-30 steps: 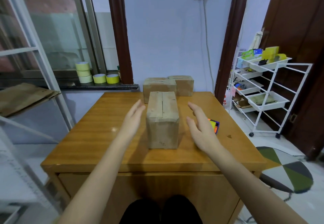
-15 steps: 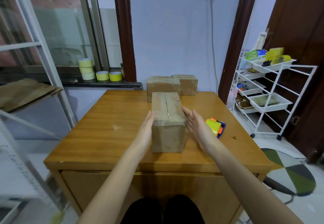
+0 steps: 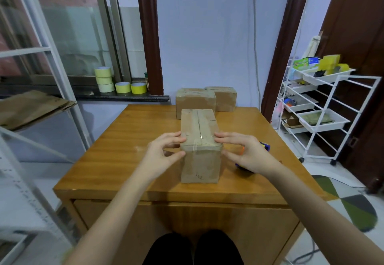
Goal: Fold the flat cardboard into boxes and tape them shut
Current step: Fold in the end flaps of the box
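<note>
Both hands on near end of taped cardboard box, mid-table.
Closed brown box (image 3: 199, 140) lies lengthwise on wooden table (image 3: 124, 150), top seam running away from camera, clear tape glinting over near top edge, small scribble on front face. Left hand (image 3: 164, 152) grips left top corner, fingers curled on top, thumb on side; right hand (image 3: 247, 152) same on right corner. Two finished boxes (image 3: 195, 101) behind, at far edge. Vs 0.5 s ago: palms were flat against the sides, now fingertips curl over top edge; tape dispenser (image 3: 267, 147) mostly hidden behind right hand.

Brown boxes (image 3: 199, 140) on an orange-brown table (image 3: 124, 156) (yellow tape rolls (image 3: 122, 87) behind).
</note>
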